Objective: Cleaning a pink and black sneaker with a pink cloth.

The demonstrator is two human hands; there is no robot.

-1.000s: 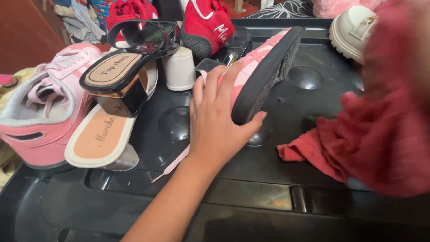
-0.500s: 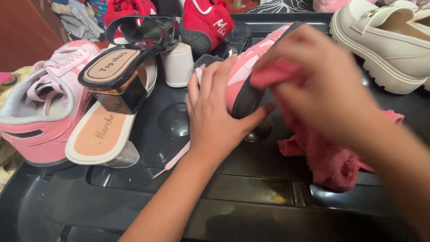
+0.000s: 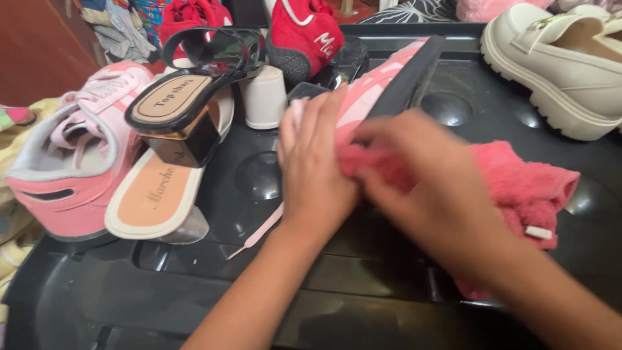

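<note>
A black moulded plastic surface [image 3: 194, 285] with round dimples carries the shoes. At its left edge lies a pink sneaker [image 3: 71, 162] with pale laces. Just beside it sits a block-heeled sandal [image 3: 159, 194] with a tan insole and white edge, and a black heeled sandal [image 3: 184, 104] with a clear strap rests on top of it. Behind these stand red shoes [image 3: 304, 32] with white markings. A cream chunky loafer [image 3: 557, 65] sits at the far right corner
</note>
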